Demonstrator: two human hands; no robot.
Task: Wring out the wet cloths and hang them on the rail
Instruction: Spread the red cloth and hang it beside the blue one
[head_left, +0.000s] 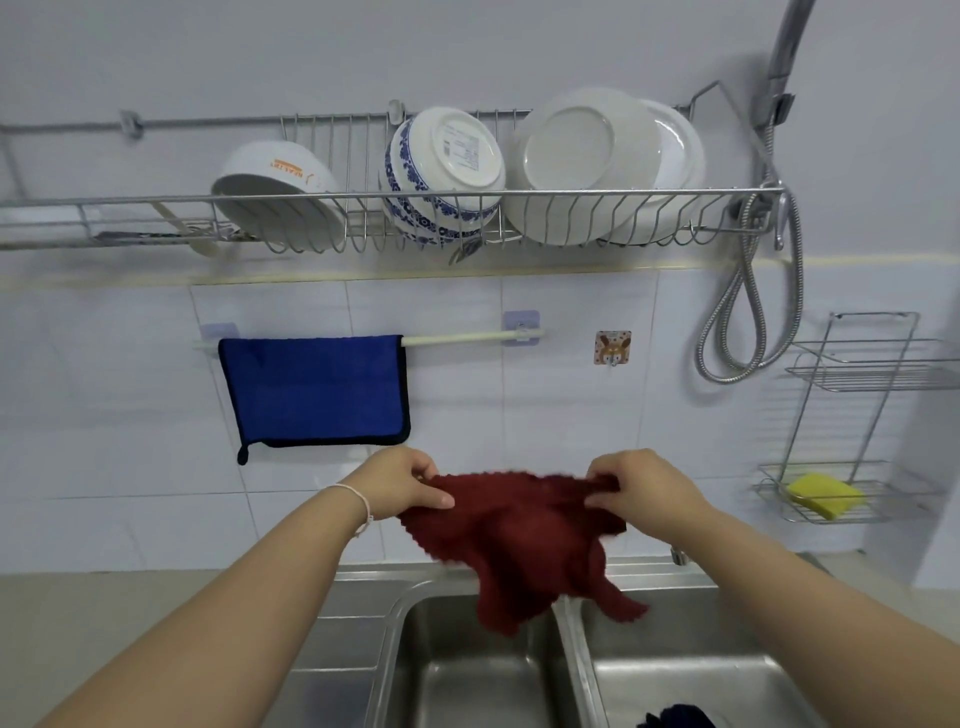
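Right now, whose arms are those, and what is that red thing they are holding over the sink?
Those arms belong to a person doing a kitchen chore. The picture comes from a camera worn on their head, so you see what they see, looking forward and down. The left hand and right hand pinch the top edge of a dark red cloth, holding it spread above a steel sink. On the wall, a blue cloth already hangs on a white rail, with bare rail beside it. Higher up, a wire rack holds bowls and plates. A yellow sponge sits on a small shelf at the right.
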